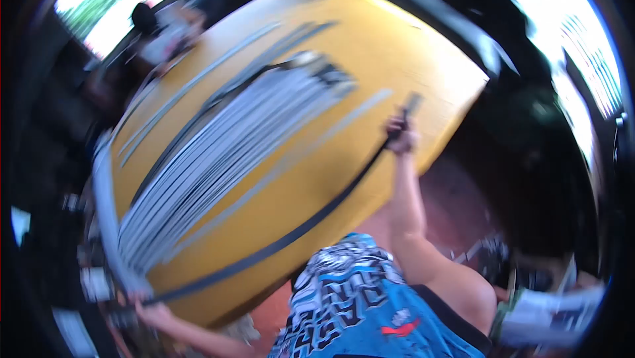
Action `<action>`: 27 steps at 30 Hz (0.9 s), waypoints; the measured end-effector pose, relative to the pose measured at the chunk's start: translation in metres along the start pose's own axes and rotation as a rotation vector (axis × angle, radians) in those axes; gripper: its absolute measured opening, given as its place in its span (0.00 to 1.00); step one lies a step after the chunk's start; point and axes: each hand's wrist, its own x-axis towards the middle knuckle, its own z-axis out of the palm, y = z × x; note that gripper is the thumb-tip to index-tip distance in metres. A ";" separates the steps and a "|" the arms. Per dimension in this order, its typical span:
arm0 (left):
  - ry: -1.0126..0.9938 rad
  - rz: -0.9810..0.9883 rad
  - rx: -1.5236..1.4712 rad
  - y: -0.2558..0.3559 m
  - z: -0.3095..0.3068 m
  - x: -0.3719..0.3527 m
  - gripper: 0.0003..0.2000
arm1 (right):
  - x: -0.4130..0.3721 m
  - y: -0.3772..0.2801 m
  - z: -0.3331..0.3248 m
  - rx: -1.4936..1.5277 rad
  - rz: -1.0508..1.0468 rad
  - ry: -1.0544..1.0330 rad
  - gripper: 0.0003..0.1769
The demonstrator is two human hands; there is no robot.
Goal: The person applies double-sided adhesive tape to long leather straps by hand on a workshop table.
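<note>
A long dark grey strip bows along the near side of the yellow tabletop, stretched between my two hands. My right hand is closed round its far end, near the table's right side. A short grey end sticks out past those fingers; blur hides whether it belongs to the strip. At the lower left corner of the table, my left hand grips the other end, smeared by motion. Beyond the strip lies a thick bundle of long light grey strips.
A single pale strip lies between the bundle and the dark strip. Several more thin strips lie beyond the bundle. Another person is at the table's far left edge. Printed papers or packaging are at the lower right.
</note>
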 end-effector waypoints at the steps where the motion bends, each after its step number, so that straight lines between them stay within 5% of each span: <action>1: -0.035 0.067 0.141 0.003 0.012 -0.011 0.19 | -0.001 -0.009 -0.006 -0.064 -0.017 0.003 0.22; 3: -0.056 0.101 0.182 0.016 0.044 -0.042 0.23 | 0.023 -0.024 -0.065 0.214 0.097 0.023 0.23; 6: -0.113 0.120 -0.028 0.039 0.080 -0.089 0.37 | 0.035 -0.038 -0.068 -0.151 0.044 0.117 0.28; 7: -0.170 0.115 -0.150 0.026 0.072 -0.088 0.36 | 0.044 -0.045 -0.084 -0.247 0.077 -0.036 0.30; 19: -0.373 0.160 -0.197 0.035 0.076 -0.119 0.31 | 0.050 -0.049 -0.054 -0.102 0.123 -0.214 0.30; 27: -0.476 0.028 -0.619 0.035 0.078 -0.112 0.27 | 0.052 -0.056 -0.046 -0.054 0.071 -0.141 0.31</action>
